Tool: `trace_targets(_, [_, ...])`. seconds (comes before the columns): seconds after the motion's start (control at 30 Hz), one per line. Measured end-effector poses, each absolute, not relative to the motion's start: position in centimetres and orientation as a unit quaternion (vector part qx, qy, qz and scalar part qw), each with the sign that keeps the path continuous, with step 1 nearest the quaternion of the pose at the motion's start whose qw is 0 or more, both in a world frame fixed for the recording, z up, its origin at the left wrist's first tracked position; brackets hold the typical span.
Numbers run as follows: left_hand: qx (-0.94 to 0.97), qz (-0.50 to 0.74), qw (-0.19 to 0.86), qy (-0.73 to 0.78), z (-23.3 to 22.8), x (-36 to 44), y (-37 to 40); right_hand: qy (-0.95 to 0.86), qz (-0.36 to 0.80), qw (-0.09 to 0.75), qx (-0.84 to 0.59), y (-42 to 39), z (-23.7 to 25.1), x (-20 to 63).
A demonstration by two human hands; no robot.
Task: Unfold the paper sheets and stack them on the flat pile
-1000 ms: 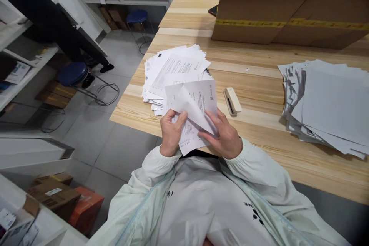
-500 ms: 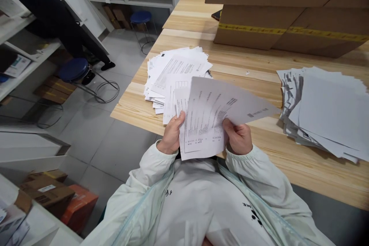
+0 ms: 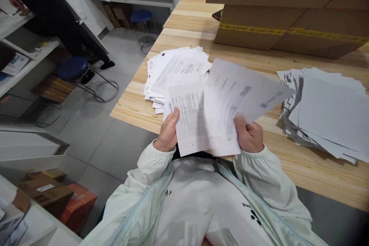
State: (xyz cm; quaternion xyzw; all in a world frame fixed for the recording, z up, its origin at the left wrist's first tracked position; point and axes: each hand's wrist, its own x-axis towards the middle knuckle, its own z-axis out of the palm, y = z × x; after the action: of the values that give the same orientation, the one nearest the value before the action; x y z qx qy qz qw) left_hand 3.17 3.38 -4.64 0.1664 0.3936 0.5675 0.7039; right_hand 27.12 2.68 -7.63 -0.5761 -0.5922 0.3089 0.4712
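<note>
Printed sheet (image 3: 236, 100) — blurred, tilted, white

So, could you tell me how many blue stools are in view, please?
2. One blue stool stands on the floor left of the wooden table, beside a person in dark clothes; the other blue stool stands farther back, near the white shelving. Others may be hidden.

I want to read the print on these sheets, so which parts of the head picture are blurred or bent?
Head view: the sheet in the right hand is motion-smeared, its print unreadable; the sheet held by the left hand is sharper, with lines of text visible; the stack on the table is fairly crisp; the wide lens bows the table edge and boxes; lighting is even, without glare.
</note>
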Motion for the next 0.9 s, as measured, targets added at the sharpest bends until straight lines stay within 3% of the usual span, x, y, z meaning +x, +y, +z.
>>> trace_targets(0.2, [0.257,0.506,0.734,0.372,-4.0,4.4,3.1,-0.691,0.170,0.461,-0.531,2.5,-8.2,25.2])
trace_targets(0.3, [0.347,0.474,0.712,0.385,-3.0,4.7,2.7,-0.609,0.134,0.569,-0.536,2.4,-7.8,25.5])
trace_targets(0.37, [0.414,0.469,0.685,0.373,-1.9,5.0,2.5,-0.546,0.157,0.646,-0.510,2.2,-6.9,26.1])
trace_targets(0.43, [0.470,0.463,0.670,0.340,-0.7,5.3,2.4,-0.538,0.226,0.669,-0.460,1.9,-5.7,26.9])
trace_targets(0.57, [0.507,0.442,0.685,0.280,0.3,6.0,2.9,-0.588,0.319,0.637,-0.384,1.2,-4.1,27.8])
trace_targets(0.9, [0.558,0.478,0.596,0.324,-1.9,6.2,2.6,-0.566,0.351,0.636,-0.391,1.1,-4.7,26.9])
